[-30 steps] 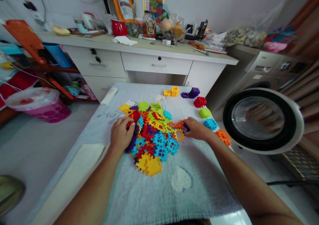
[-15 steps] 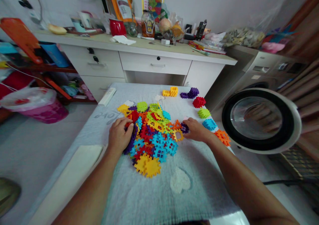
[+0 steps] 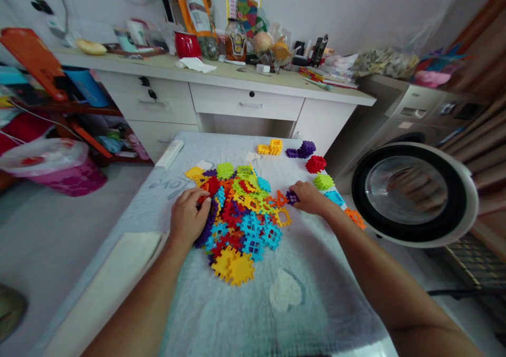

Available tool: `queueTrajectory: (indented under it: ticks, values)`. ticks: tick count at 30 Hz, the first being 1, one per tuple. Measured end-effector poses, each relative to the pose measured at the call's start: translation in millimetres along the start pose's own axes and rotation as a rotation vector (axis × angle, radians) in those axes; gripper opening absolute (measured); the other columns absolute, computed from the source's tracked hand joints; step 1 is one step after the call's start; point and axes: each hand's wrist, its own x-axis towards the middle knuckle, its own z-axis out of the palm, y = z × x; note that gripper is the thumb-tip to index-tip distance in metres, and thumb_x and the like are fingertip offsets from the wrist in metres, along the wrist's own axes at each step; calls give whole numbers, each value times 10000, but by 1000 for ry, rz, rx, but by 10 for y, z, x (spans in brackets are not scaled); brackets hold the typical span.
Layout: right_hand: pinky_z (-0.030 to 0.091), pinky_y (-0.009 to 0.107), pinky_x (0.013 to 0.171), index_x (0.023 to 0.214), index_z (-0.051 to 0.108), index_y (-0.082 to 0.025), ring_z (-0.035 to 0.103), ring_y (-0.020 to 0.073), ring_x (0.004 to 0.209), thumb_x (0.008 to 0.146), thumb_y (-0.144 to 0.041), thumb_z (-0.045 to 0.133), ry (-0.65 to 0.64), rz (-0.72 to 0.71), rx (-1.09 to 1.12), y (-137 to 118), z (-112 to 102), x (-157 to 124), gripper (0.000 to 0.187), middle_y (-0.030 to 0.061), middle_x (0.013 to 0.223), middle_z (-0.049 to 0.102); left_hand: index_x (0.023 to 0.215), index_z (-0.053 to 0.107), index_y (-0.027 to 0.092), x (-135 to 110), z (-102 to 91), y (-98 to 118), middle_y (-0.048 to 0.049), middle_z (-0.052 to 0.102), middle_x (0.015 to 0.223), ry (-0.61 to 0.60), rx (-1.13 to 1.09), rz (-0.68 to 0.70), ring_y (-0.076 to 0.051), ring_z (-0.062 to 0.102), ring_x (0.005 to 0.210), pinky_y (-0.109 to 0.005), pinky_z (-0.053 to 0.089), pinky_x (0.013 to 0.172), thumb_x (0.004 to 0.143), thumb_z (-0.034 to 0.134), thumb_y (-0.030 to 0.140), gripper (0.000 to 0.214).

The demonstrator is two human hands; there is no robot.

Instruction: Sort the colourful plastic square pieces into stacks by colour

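Colourful plastic interlocking building pieces [image 3: 241,217] lie in a loose pile on a cloth-covered table [image 3: 221,315]. My left hand [image 3: 188,215] rests at the pile's left edge, thumb and fingers curled around purple toothed pieces [image 3: 207,228]; its grip is partly hidden. On the pile's right side, my right hand [image 3: 310,198] pinches a small purple window-like square piece [image 3: 292,197]. Beside that piece lie an orange lattice piece [image 3: 280,198] and a yellow frame piece [image 3: 283,217]. Two yellow toothed pieces [image 3: 241,269] overlap at the near end.
Along the far and right edges stand separate groups: yellow [image 3: 275,146], purple [image 3: 306,149], red [image 3: 315,164], lime [image 3: 323,181], blue [image 3: 334,198] and orange pieces [image 3: 354,218]. A white box-like object [image 3: 169,154] lies far left. An open washing-machine door [image 3: 415,194] juts out at right.
My right hand has shifted slightly away from me, still at the purple square piece. My left hand stays almost in place at the purple pieces.
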Motion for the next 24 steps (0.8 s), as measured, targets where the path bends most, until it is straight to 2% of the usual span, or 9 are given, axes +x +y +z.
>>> queueTrajectory:
  ticks: [3,7,9,12,15,18,21,24]
  values:
    - [476,365,874,1111,688,-146,626,293,1021,800,-191,654,-38,-57,-78,6,-87,88,317,174,1129,651,955,691,207,-3,3,-1,-88,684,1083,4,-2,-6,-256,621,1065,-429,467,1023,891,474,415,308]
    - [487,373,826,1090,703,-143,642,307,989,767,-240,705,-45,-72,-173,109,-275,241,338,181,1113,665,949,690,214,-3,14,-11,-88,685,1087,8,-8,-7,-262,619,1074,-440,464,1026,890,474,420,304]
    - [481,398,843,1128,700,-150,625,324,1019,773,-295,710,10,-28,-192,226,-384,381,384,179,1129,664,946,689,219,-1,18,-19,-86,687,1086,8,-6,-7,-262,621,1069,-442,465,1021,887,476,418,298]
    - [443,466,919,1213,684,-191,548,366,1131,773,-366,712,165,69,-190,452,-514,671,474,169,1256,615,948,692,219,-2,22,-32,-86,687,1091,10,-1,-10,-262,623,1069,-444,463,1022,887,480,418,296]
    - [364,533,1018,1262,671,-222,446,389,1240,767,-388,716,280,144,-172,665,-565,985,524,158,1369,540,957,695,213,-10,23,-44,-88,682,1094,7,-2,-9,-263,630,1066,-445,465,1021,894,476,421,309]
    - [206,597,1131,1293,656,-230,311,398,1378,776,-356,706,340,177,-185,813,-536,1246,535,137,1487,443,977,698,212,-23,23,-54,-85,678,1112,10,3,-20,-263,630,1076,-444,463,1026,900,475,425,318]
    - [53,641,1168,1324,639,-249,153,413,1478,776,-312,707,332,224,-202,905,-464,1430,555,104,1592,316,983,700,214,-29,21,-59,-82,677,1120,15,4,-29,-262,629,1076,-444,465,1021,900,479,426,317]
    - [5,660,1165,1323,641,-265,96,430,1500,777,-304,716,298,272,-204,972,-386,1541,552,97,1624,264,976,702,221,-23,17,-57,-76,680,1108,13,-1,-29,-258,632,1066,-443,466,1016,898,489,428,307]
